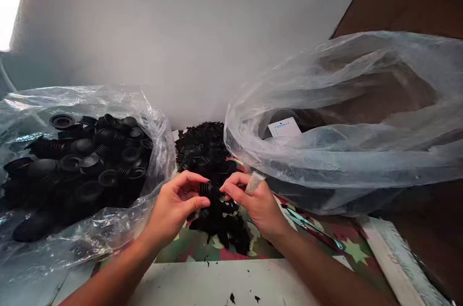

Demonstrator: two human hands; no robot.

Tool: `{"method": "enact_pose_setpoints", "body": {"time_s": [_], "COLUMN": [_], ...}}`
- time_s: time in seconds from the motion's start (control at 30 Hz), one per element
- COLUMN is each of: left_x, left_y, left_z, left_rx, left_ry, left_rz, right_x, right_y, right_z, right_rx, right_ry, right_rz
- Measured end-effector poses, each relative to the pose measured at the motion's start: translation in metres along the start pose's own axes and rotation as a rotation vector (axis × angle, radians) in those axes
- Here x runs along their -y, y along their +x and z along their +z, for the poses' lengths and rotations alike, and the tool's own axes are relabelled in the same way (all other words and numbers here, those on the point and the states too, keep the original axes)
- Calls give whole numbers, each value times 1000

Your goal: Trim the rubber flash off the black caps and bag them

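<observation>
My left hand (172,205) and my right hand (253,200) meet in the middle of the view, both pinched on one small black ribbed rubber part (207,190). The left fingers curl round its left side; the right thumb and forefinger grip its right end. A taped or bandaged finger (254,182) shows on my right hand. Directly under and behind the hands lies a loose heap of black rubber pieces and trimmings (213,185) on a patterned cloth (195,248).
At left an open clear plastic bag (152,152) holds several black ribbed rubber parts. At right a large clear bag (343,118) carries a white label (284,128). Scissors (311,225) lie right of my hand. A white surface (217,282) sits in front, a wall behind.
</observation>
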State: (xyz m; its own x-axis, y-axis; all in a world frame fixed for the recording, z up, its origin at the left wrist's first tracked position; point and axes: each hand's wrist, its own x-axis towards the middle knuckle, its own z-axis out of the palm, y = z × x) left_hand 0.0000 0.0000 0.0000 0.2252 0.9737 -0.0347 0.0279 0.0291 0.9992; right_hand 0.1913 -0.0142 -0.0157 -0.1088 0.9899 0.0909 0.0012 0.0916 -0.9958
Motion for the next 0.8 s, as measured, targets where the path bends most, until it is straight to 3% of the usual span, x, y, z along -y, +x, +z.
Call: {"method": "enact_pose_setpoints", "body": {"time_s": [0.17, 0.27, 0.47, 0.6, 0.8], "left_x": [-3, -3, -4, -4, -5], "left_y": [-6, -7, -7, -5, -5], "left_z": [0, -1, -3, -3, -1], "left_rx": [1, 31, 49, 34, 22], "left_ry": [148, 132, 82, 78, 161], "left_rz": [173, 182, 143, 136, 165], "right_x": [-5, -7, -7, -3, 2], "right_y": [-3, -7, -16, -17, -12], "right_z": [3, 0, -3, 1, -2], "right_rx": [-157, -236, -120, -112, -33], "right_ry": [-50, -46, -90, -121, -410], "right_rz": [-249, -397, -445, -488, -807]}}
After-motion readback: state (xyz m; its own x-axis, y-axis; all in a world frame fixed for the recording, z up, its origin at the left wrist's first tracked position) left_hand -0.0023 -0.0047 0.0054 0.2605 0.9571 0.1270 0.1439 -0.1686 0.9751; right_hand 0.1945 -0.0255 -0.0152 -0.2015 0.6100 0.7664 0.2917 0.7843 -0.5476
